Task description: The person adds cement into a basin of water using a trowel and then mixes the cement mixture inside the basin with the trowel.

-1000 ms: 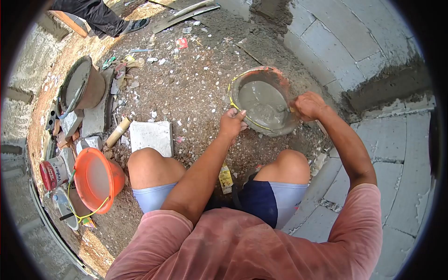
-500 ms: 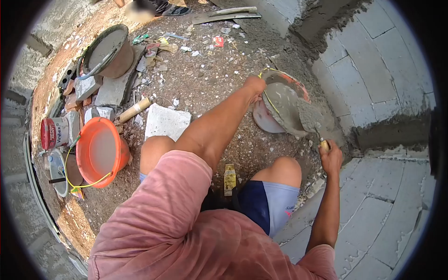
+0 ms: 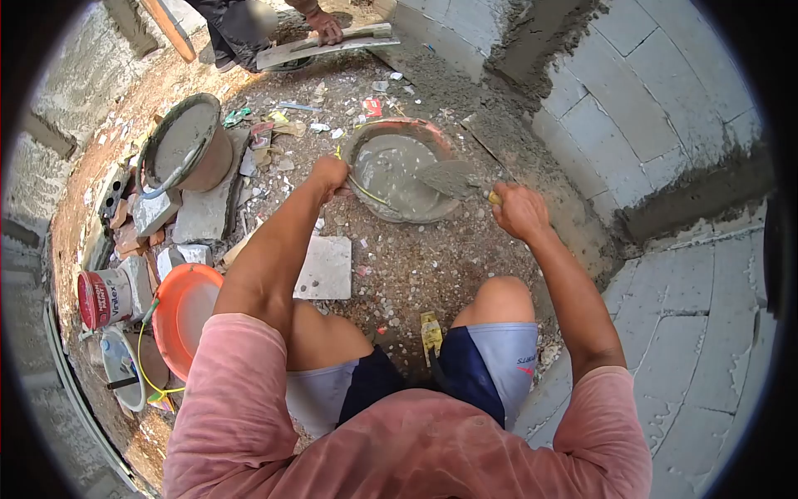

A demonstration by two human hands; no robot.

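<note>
A round bucket (image 3: 442, 140) of wet grey mortar (image 3: 395, 166) sits on the ground in front of me. My left hand (image 3: 331, 173) is closed at its left side, on the yellow cord handle (image 3: 366, 190). My right hand (image 3: 521, 212) is wrapped round the yellowish grip of a trowel (image 3: 449, 177). The trowel's mortar-smeared blade reaches over the bucket's right rim, above the mortar. Whether the blade touches the mortar I cannot tell.
Grey block walls (image 3: 644, 91) with wet mortar bands rise on the right. A second mortar bucket (image 3: 218, 162), an orange bucket (image 3: 174, 324), a paint pail (image 3: 104, 298) and a white slab (image 3: 324, 268) lie leftward. At the top, another person's hand (image 3: 326, 29) rests on a board (image 3: 283, 54).
The bucket has moved left from the wall and now stands more level. My left hand has moved left with it, and the trowel has swung from the wall side over the bucket.
</note>
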